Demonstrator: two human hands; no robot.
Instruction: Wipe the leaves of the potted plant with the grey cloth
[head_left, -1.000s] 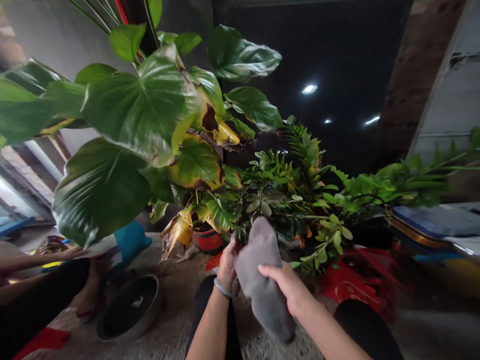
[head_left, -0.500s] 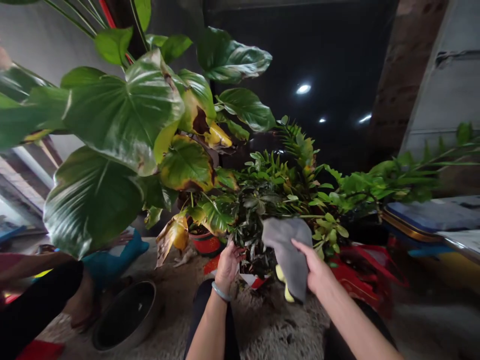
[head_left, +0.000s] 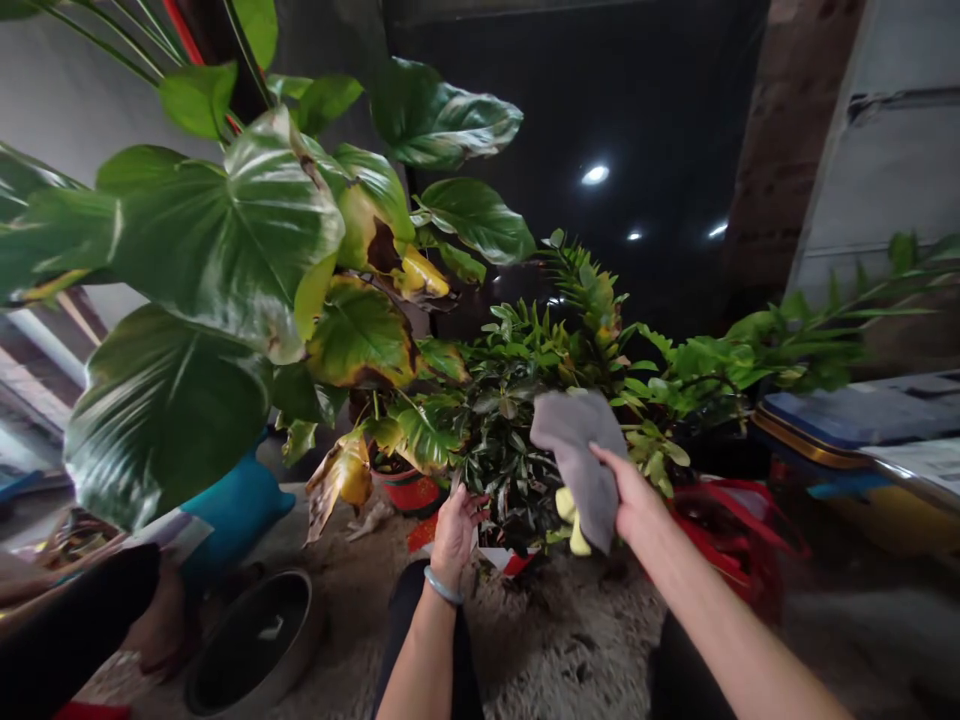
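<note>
My right hand (head_left: 626,490) grips a grey cloth (head_left: 581,440) with a yellow part (head_left: 576,520) hanging below it. The cloth is held up in front of a dark-leaved potted plant (head_left: 506,450), over its right side. At that plant's lower left is my left hand (head_left: 456,525), a pale bracelet round its wrist. Its fingers are curled in against the lower leaves; what they hold, if anything, is too small to make out. A white and red pot edge (head_left: 510,560) shows beneath the foliage.
A large-leaved plant (head_left: 225,220) spreads over the left, near a red pot (head_left: 409,488). Below it are a dark basin (head_left: 251,640) and another person's leg (head_left: 82,630). At right, a red plastic bag (head_left: 739,540) lies beside a stack with a blue top (head_left: 817,420).
My right hand has lifted the grey cloth slightly. My left hand stays at the lower leaves. The whole view has shifted a little, with the plants moving left in the picture.
</note>
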